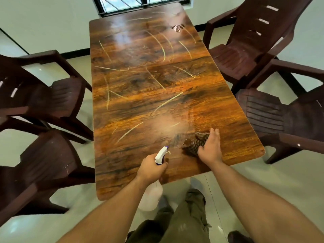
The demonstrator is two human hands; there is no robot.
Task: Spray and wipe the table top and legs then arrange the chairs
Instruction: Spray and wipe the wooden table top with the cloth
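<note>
A long wooden table top (149, 85) with pale scratch-like streaks stretches away from me. My left hand (150, 168) grips the neck of a white spray bottle (161, 155), its nozzle aimed at the table; a pale mist hangs over the wood just ahead of it. The bottle's translucent body (151, 195) hangs below the table's near edge. My right hand (210, 148) presses a dark checked cloth (194, 143) flat on the near right part of the top, with the fingers spread over it.
Dark brown plastic chairs stand around the table: two on the left (52, 95) (40, 172), two on the right (245, 50) (280, 116). A window (140, 4) is behind the far end. My legs (184, 216) stand on the pale tiled floor.
</note>
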